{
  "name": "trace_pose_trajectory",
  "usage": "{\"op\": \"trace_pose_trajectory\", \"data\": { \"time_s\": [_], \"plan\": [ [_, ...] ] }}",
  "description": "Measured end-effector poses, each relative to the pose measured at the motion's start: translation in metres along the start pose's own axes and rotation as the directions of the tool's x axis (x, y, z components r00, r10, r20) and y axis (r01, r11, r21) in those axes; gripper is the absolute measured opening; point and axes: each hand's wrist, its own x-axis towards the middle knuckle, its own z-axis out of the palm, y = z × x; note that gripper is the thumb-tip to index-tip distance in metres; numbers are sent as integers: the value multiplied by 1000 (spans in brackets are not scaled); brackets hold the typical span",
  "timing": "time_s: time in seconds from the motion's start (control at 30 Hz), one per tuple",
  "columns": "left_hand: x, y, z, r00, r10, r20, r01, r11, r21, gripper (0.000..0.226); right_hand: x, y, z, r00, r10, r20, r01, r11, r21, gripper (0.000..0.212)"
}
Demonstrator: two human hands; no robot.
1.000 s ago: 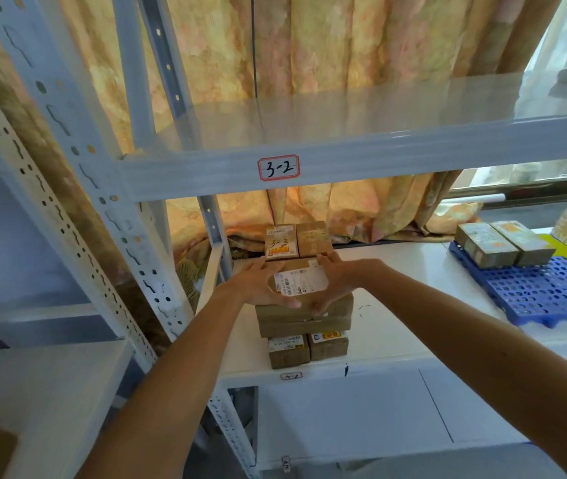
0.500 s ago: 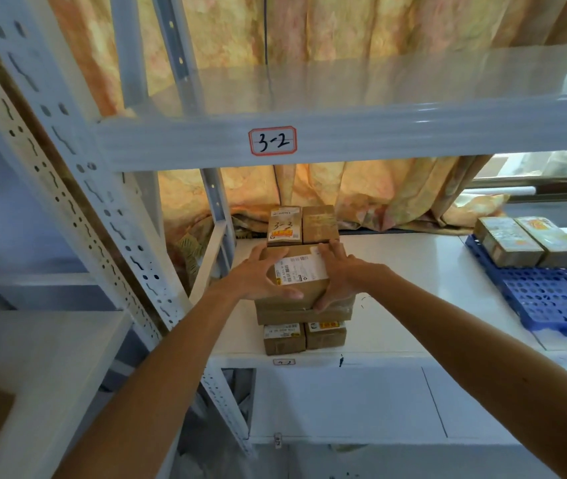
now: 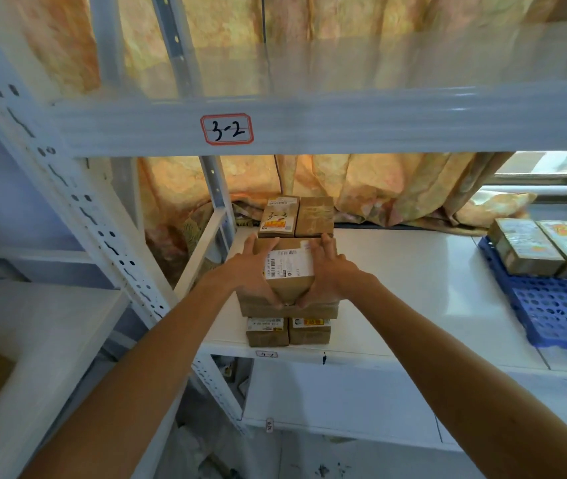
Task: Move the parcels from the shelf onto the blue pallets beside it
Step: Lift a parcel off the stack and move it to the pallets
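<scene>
Head view, left hand (image 3: 251, 271), right hand (image 3: 331, 275) gripping top parcel (image 3: 289, 269), boxes (image 3: 279, 217) seemingly touching behind, pallet (image 3: 558, 305) right

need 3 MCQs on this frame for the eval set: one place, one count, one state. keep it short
1. Where is the blue pallet?
A. on the upper shelf
B. right of the parcel stack
C. on the floor to the left

2. How many parcels on the pallet show?
A. one
B. two
C. four

3. The labelled parcel is:
A. gripped by both hands
B. gripped by one hand
C. untouched

Key:
1 B, it lies at the right edge of the view, level with the stack.
2 B, two lie side by side on it.
3 A, the left hand and the right hand clasp its two sides.
</scene>
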Motion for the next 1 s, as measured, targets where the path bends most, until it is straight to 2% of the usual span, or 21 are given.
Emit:
{"op": "trace_pose_trajectory", "data": {
  "time_s": [0.47,0.7,1.0],
  "plan": [
    [-18,5,13,994,10,-107,-5,999,48,151,-9,9,-4,996,-90,5,89,995,41,143],
    [-33,4,12,990,52,-130,-42,996,83,149,-21,1,-19,997,-74,7,74,996,-43,152],
    [-59,8,13,991,116,-68,-109,989,99,146,-51,-7,-8,1000,-25,17,27,996,-85,143]
  ]
}}
